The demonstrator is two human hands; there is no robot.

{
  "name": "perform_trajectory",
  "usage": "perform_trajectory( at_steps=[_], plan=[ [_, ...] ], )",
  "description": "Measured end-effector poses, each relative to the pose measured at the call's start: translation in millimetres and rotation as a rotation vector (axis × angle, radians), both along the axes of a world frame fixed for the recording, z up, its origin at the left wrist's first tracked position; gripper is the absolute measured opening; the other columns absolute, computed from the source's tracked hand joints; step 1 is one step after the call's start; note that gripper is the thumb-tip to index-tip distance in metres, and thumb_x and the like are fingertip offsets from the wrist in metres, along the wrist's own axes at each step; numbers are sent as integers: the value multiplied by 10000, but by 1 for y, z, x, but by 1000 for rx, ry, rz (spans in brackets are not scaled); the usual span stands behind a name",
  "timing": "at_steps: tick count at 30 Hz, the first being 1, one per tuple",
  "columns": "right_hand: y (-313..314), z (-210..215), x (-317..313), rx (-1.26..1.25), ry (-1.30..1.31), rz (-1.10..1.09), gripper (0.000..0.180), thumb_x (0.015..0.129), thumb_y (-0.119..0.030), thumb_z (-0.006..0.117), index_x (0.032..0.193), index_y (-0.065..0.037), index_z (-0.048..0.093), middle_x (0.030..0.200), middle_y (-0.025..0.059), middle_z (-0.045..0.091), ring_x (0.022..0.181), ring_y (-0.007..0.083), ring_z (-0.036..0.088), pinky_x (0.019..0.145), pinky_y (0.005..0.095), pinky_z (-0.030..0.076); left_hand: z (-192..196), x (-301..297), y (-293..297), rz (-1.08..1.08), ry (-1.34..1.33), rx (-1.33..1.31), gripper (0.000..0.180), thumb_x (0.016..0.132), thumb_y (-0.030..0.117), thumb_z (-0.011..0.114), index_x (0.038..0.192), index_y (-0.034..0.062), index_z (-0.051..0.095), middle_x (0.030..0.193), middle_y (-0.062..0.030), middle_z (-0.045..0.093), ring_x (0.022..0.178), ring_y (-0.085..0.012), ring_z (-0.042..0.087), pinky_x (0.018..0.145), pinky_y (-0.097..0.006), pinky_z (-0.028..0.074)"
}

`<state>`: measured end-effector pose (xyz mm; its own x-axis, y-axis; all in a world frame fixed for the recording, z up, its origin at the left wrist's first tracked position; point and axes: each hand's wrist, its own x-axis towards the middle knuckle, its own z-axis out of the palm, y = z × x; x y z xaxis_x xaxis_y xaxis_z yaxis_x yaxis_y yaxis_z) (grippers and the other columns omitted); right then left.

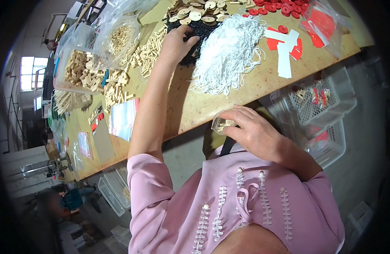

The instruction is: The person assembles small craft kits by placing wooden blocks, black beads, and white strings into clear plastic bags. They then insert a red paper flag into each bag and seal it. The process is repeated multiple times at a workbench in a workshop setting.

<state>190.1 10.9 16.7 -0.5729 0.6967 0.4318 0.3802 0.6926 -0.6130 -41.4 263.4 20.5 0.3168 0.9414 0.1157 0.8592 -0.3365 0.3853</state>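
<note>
My left hand (178, 44) reaches across the table to a pile of small black pieces (194, 51). Its thumb and forefinger are apart at the pile's edge, with nothing visible between them; the other fingers are partly hidden. Close to my body, beyond the table's front edge, my right hand (256, 132) grips a small clear plastic bag (216, 122). Several pale wooden pieces (225, 123) lie inside the bag. A heap of white string loops (229, 55) spreads beside the black pile. Round wooden discs (195, 15) are heaped behind it.
Small wooden blocks (118, 84) are spread at the left, around a clear tub (76, 70). Flat plastic bags (123, 118) lie near the front edge. Red discs (286, 6) and red and white cards (284, 57) are at the right. Plastic baskets (326, 99) stand below the table.
</note>
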Motion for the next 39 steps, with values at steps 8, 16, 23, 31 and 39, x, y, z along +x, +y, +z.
perform_trajectory(
  at_steps=[8, 16, 23, 31, 39],
  plan=[
    [3, -3, 1, 0, 7, 8, 125, 859, -62, 677, 970, -9, 697, 1218, 158, 647, 1198, 350, 615, 1057, 446, 488, 5, -18, 2, 146, -531, -308, 208, 996, 189, 730, 1148, 47, 750, 937, 0, 724, 786, -73, 642, 665, -239, 555],
    [4, -5, 3, -5, -17, 32, 139, 858, -52, 659, 988, -18, 696, 1220, 159, 648, 1202, 350, 619, 1125, 487, 458, -6, -45, 9, 183, -1906, -1250, 261, 1103, 133, 449, 1122, -127, 445, 1098, -255, 601, 868, -226, 654, 709, -256, 591],
    [2, -7, 3, -23, -36, 37, 172, 841, -42, 671, 1009, -32, 705, 1220, 155, 651, 1191, 348, 623, 1114, 498, 463, 0, -32, -47, 38, -2200, -1137, 565, 1118, 171, 423, 1508, -196, 243, 1550, -378, 371, 1413, -444, 468, 1204, -491, 431],
    [3, -8, -2, 24, -33, 65, 144, 836, -84, 638, 958, -15, 674, 1185, 170, 646, 1175, 344, 619, 1107, 504, 460, -16, -41, -46, -182, -2118, -1164, 530, 1135, 217, 361, 1507, -160, 339, 1556, -332, 409, 1428, -391, 480, 1181, -455, 461],
    [2, -3, -3, -32, -50, 68, 224, 803, -21, 700, 1027, -31, 716, 1215, 160, 663, 1165, 351, 637, 1113, 537, 464, -5, -32, -69, -100, -2218, -1173, 543, 1059, 92, 447, 1513, -170, 303, 1574, -349, 367, 1486, -417, 396, 1229, -506, 394]
  ],
)
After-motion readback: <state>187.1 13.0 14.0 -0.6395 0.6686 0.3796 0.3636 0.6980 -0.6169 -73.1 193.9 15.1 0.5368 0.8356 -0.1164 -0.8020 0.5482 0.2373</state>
